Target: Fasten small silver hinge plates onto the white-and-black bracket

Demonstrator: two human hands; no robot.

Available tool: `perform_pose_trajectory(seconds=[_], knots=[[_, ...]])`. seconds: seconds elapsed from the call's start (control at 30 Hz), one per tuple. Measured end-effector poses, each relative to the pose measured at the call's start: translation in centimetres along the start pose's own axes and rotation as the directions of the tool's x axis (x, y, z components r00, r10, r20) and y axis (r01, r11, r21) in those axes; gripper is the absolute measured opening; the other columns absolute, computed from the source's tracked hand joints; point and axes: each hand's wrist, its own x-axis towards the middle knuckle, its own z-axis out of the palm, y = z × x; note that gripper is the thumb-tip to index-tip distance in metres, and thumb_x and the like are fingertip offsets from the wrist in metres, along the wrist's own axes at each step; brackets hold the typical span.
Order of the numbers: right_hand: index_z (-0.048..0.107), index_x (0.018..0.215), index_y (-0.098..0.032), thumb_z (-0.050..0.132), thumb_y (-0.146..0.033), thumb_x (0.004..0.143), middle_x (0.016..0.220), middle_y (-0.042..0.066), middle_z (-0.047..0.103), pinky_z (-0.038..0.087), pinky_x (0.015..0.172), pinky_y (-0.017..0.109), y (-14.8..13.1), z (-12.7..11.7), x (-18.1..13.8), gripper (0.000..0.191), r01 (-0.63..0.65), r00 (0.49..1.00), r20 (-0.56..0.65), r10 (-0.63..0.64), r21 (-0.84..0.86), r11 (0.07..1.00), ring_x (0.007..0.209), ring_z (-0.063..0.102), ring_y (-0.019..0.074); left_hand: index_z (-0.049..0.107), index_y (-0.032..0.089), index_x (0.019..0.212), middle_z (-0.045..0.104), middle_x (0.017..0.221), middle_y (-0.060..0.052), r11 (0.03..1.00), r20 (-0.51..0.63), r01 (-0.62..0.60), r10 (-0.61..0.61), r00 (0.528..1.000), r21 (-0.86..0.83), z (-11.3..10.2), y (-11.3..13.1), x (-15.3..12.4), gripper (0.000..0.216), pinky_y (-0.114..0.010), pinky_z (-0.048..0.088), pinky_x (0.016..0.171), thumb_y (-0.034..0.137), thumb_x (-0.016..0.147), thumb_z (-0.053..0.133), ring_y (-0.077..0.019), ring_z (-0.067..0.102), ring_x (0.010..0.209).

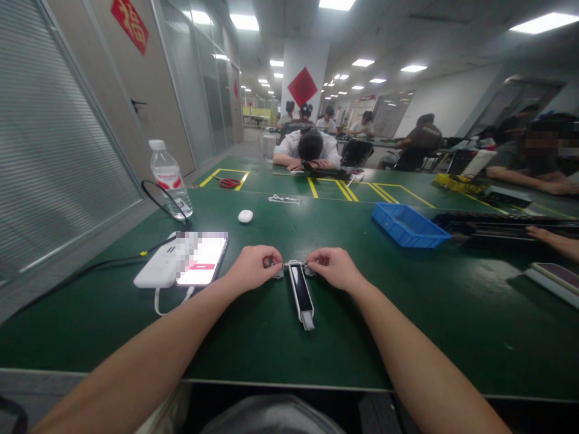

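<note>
Pinching metal fitting (296,263) with left hand (259,267) and right hand (335,269), grip closed at either end (exact contact hard to tell), at top of white-framed bar (301,292) on desk (253,349), below centre of frame. Apparently adjusting fitting; probably calling next for steady, even handling. Upper left: 福 on red sign (130,26). Left: bottle label (168,179) too blurred.

Phone (208,265) left, tray (409,229) right, device (301,289) between, apparently scissors (229,184) beyond

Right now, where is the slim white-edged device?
In the head view, the slim white-edged device is near centre, its far end between the left hand and the right hand, left of the blue tray.
</note>
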Motion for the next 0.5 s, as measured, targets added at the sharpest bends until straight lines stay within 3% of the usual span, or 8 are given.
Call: perform_pose_trajectory(seconds=[0.27,0.5], knots=[[0.074,0.086,-0.018,0.062,-0.015,0.072,0.071,0.001,0.068,0.043,0.059,0.023,-0.2,-0.1,-0.07,0.018,-0.002,1.0,0.006,0.003,-0.007,1.0,0.061,0.056,0.0115,0.068,0.018,0.086,0.064,0.072,0.0,1.0,0.004,0.016,-0.016,1.0,-0.019,0.29,-0.52,0.14,0.015,-0.023,0.042,0.063,0.026,0.078,0.057,-0.0129,0.057,0.066],[0.074,0.087,-0.019,0.061,-0.018,0.076,0.068,0.001,0.067,0.042,0.059,0.023,-0.22,-0.09,-0.07,0.017,0.001,1.0,0.004,-0.001,-0.017,1.0,0.061,0.055,0.0116,0.069,0.02,0.09,0.066,0.093,-0.003,0.994,0.023,0.023,-0.025,0.999,0.108,-0.11,-0.41,0.13,0.02,-0.027,0.043,0.071,0.034,0.08,0.059,-0.0176,0.059,0.081]])
